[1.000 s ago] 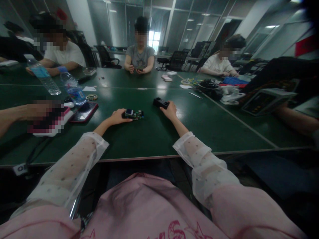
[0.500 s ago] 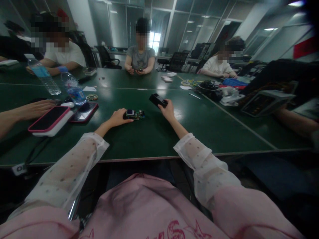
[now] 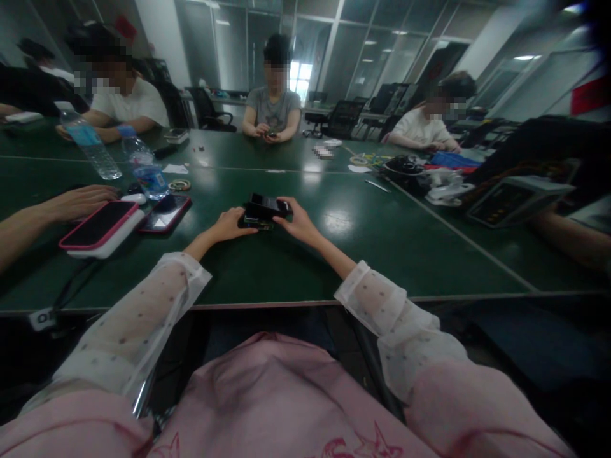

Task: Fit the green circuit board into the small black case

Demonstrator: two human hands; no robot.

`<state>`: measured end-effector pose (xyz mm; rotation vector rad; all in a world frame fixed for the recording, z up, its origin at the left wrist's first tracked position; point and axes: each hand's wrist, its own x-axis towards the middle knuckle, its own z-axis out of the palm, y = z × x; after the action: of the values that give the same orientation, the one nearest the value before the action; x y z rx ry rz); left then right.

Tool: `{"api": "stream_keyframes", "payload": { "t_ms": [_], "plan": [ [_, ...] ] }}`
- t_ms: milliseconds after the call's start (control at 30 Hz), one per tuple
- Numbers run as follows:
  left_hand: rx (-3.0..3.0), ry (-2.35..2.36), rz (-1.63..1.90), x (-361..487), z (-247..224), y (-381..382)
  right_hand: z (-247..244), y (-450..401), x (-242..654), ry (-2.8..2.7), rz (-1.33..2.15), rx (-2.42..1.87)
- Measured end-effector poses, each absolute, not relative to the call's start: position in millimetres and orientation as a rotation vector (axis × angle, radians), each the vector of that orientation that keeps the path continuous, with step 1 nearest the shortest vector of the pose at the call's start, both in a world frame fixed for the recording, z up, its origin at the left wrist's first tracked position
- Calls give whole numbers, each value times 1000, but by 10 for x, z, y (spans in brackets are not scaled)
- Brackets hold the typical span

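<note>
A small green circuit board (image 3: pixel 261 225) is held low over the table by my left hand (image 3: pixel 228 225), its fingers closed on the board's left end. Above it, my right hand (image 3: pixel 294 221) grips a black plastic casing (image 3: pixel 268 205) by its right end. The casing is slightly tilted and covers most of the board, including the small screen seen on it earlier. Whether the two parts touch, I cannot tell.
Left of my hands lie two phones, one pink-edged phone (image 3: pixel 98 226) on a white block, the other phone (image 3: pixel 167 213) flat. Beyond them stand two water bottles (image 3: pixel 149 172). A pen (image 3: pixel 377 186) and a box (image 3: pixel 518 200) are to the right. Co-workers sit around the green table (image 3: pixel 267 273).
My right hand has brought the black casing left, from beside the circuit board to over it. My left hand stays almost in place with the board.
</note>
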<state>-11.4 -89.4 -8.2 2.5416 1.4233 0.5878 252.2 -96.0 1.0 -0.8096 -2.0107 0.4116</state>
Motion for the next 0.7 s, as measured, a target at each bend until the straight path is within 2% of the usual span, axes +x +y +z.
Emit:
{"api": "stream_keyframes", "payload": {
  "t_ms": [300,700],
  "plan": [
    [2424,1456,614,-91,-71,-925,-110,-911,2550,-2250,417,-820],
    [2462,1498,552,-80,-50,-919,-166,-914,2545,-2204,442,-836]
  ]
}}
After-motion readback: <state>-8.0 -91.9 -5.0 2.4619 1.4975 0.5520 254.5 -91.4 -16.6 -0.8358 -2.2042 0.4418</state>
